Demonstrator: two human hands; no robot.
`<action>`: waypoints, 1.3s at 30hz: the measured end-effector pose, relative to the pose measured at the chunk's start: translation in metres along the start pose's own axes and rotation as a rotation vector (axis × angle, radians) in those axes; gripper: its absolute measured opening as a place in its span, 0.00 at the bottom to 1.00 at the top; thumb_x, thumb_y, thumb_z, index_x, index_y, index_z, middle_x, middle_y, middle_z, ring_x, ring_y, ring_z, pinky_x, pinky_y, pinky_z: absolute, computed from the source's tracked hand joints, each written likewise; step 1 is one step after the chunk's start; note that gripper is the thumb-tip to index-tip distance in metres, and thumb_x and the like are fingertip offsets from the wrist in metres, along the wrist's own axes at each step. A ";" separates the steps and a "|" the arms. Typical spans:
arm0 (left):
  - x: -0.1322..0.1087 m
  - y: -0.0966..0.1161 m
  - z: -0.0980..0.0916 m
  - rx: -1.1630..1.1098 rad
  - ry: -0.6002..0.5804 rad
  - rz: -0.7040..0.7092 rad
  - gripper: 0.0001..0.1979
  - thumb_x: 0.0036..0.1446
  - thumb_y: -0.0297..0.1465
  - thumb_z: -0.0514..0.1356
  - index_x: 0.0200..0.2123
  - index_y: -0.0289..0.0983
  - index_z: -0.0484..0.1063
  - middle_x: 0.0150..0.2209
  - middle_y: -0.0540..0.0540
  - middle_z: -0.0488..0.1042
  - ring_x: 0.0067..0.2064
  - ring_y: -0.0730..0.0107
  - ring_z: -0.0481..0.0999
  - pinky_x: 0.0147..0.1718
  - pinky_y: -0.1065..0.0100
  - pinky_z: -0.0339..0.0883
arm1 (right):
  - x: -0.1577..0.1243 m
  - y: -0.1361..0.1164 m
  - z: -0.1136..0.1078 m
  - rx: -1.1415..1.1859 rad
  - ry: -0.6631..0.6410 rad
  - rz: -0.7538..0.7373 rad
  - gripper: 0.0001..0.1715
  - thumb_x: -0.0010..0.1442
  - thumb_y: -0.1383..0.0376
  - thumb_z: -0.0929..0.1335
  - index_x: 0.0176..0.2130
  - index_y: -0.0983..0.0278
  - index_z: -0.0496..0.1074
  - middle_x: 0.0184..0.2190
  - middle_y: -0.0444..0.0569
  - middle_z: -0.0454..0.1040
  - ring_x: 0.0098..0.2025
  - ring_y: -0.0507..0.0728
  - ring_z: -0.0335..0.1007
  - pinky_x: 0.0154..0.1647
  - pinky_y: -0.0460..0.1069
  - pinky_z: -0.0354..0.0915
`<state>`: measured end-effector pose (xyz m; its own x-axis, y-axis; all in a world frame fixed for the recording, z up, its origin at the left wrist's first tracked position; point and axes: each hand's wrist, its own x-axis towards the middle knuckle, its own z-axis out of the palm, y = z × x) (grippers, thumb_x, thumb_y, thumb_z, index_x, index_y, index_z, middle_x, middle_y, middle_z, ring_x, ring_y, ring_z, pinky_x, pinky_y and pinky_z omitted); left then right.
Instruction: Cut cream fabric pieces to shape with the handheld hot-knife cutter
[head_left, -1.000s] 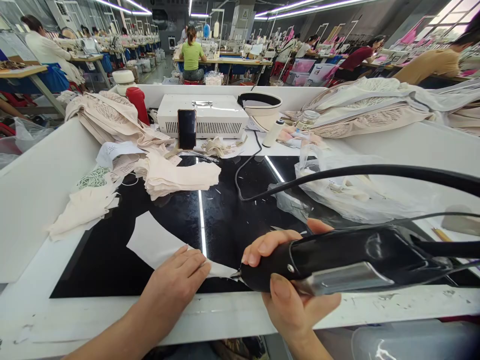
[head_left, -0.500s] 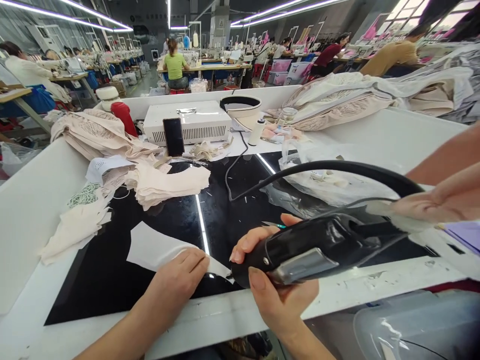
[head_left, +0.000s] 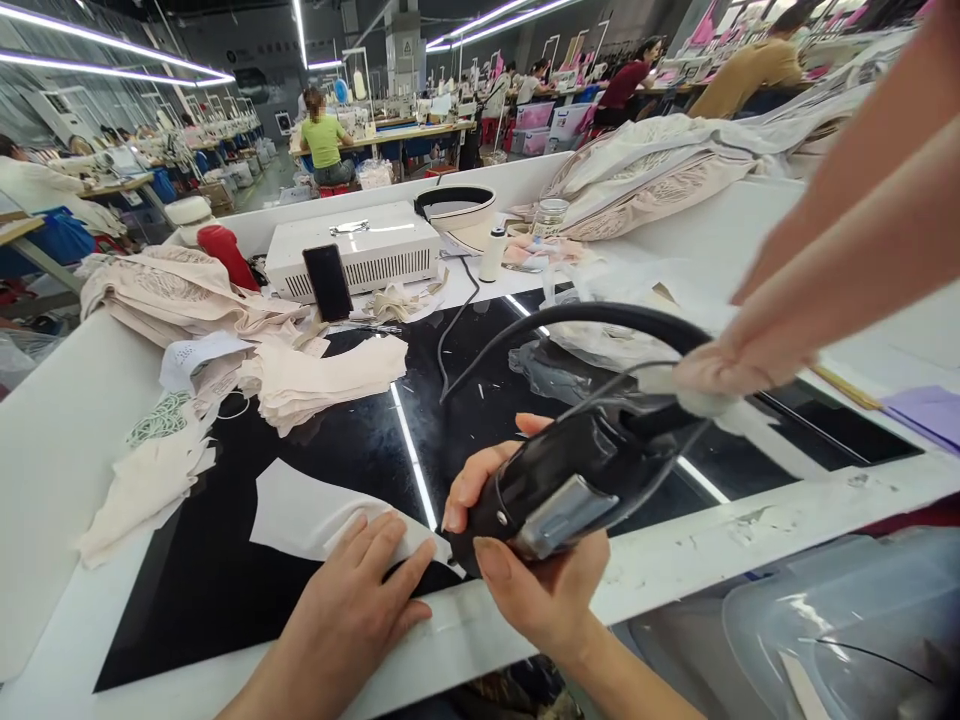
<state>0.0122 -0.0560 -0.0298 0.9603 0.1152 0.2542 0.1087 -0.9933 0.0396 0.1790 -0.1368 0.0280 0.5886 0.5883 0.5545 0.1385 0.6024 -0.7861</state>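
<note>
My right hand [head_left: 536, 575] is wrapped round a black corded hand tool [head_left: 559, 480] with a shiny metal plate on its side. The tool's front end meets the narrow tip of a white fabric piece [head_left: 296, 510] lying on the black glossy board [head_left: 360, 430]. Flat on that fabric rests my left hand [head_left: 360, 590], its fingers apart. From the right, another person's hand [head_left: 739, 365] reaches to the rear of the tool, around its cord [head_left: 600, 312]. Exactly what that hand grips is blurred.
Stacked cream fabric pieces [head_left: 330, 375] lie behind my left hand. At the back stand a white vented box [head_left: 360, 255], a phone [head_left: 328, 283], a visor [head_left: 465, 215] and a white bottle [head_left: 493, 255]. Raised white walls edge the table; plastic bags [head_left: 600, 335] lie right.
My left hand has gone from bunched fingers to a flat, spread palm on the fabric. The other person's hand has come further in from the right. The view has shifted slightly.
</note>
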 end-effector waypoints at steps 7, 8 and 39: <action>-0.003 -0.001 0.004 0.084 -0.016 0.005 0.21 0.70 0.40 0.57 0.61 0.36 0.68 0.55 0.33 0.72 0.54 0.46 0.78 0.50 0.47 0.79 | 0.021 0.012 0.008 0.020 0.067 -0.022 0.26 0.58 0.65 0.73 0.51 0.56 0.60 0.31 0.42 0.74 0.23 0.52 0.71 0.23 0.50 0.73; -0.004 -0.002 0.005 0.087 -0.018 0.005 0.22 0.70 0.40 0.58 0.62 0.36 0.68 0.55 0.33 0.72 0.54 0.46 0.78 0.50 0.47 0.78 | 0.022 0.014 0.009 0.022 0.060 -0.017 0.23 0.58 0.66 0.72 0.49 0.56 0.61 0.31 0.41 0.74 0.23 0.52 0.71 0.23 0.50 0.73; -0.012 -0.003 0.010 0.027 -0.011 -0.033 0.25 0.67 0.38 0.62 0.65 0.40 0.65 0.58 0.37 0.71 0.59 0.47 0.74 0.56 0.45 0.74 | 0.021 0.025 0.013 0.118 -0.029 -0.067 0.26 0.55 0.72 0.71 0.50 0.55 0.63 0.33 0.40 0.73 0.25 0.50 0.70 0.25 0.47 0.71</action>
<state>0.0033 -0.0544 -0.0431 0.9588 0.1478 0.2428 0.1471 -0.9889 0.0212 0.1843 -0.1024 0.0234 0.5574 0.5591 0.6138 0.0813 0.6990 -0.7105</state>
